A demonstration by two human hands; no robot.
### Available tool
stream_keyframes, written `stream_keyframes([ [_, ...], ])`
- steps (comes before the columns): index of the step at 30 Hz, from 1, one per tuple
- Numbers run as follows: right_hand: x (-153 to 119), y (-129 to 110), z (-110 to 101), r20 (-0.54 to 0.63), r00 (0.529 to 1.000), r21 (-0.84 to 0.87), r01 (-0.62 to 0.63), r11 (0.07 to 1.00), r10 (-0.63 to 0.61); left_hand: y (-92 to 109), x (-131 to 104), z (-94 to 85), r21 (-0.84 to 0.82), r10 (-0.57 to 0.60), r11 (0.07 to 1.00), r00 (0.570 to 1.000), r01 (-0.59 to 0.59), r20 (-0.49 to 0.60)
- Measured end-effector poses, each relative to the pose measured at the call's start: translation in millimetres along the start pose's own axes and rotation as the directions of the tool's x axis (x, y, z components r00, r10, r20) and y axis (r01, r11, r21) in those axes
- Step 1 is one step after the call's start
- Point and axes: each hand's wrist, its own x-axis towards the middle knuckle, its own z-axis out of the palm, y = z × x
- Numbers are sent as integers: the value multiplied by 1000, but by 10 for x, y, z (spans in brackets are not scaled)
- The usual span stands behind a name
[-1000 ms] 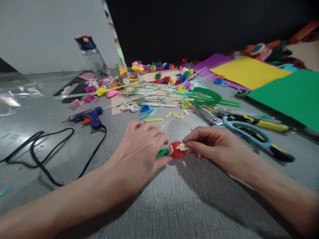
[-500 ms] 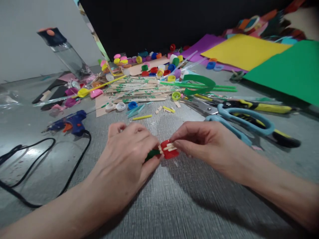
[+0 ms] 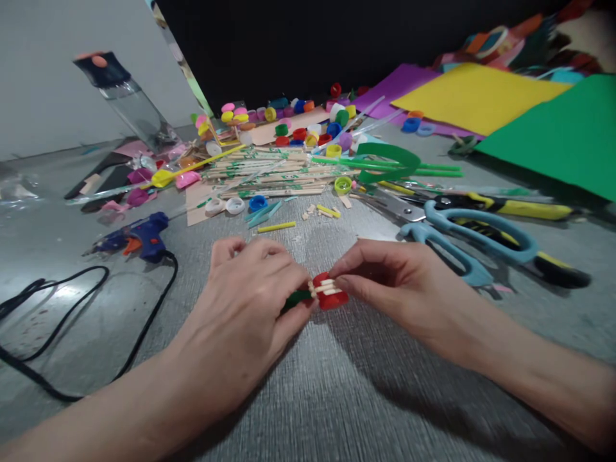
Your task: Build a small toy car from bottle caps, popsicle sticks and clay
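Close in front of me, a red bottle cap (image 3: 333, 300) sits low over the table between my hands. Short pale sticks (image 3: 328, 287) lie across it. Thumb and forefinger of my right hand (image 3: 409, 277) pinch the right side of the cap and the stick ends there. My left hand (image 3: 250, 308) is closed on a dark green piece (image 3: 297, 297), its fingertips at a small pale stick end beside the cap's left side. The fingers hide most of the green piece, so its kind is unclear.
A blue glue gun (image 3: 144, 234) with a black cord (image 3: 158, 314) lies left. Blue-handled scissors (image 3: 481, 234) and yellow-black cutters (image 3: 524, 208) lie right. Behind are wrapped sticks (image 3: 269, 170), bottle caps (image 3: 282, 130), a water bottle (image 3: 135, 106) and coloured sheets (image 3: 481, 96).
The view has shifted slightly. Both hands keep their hold, and the cap with the pale sticks has turned a little between the fingers.
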Motion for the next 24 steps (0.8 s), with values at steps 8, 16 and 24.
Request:
stream_keyframes([
  [8, -39, -116, -74, 47, 985, -340, 171, 925, -165, 45, 0, -47, 32, -32, 999, 998, 31, 45],
  [16, -48, -83, -77, 99, 959, -402, 283, 871, -266, 50, 0, -44, 21, -24, 1000, 999, 23, 26],
  [24, -63, -85, -87, 126, 941, -442, 336, 832, -313, 41, 1, -33, 27, -14, 1000, 1000, 14, 19],
])
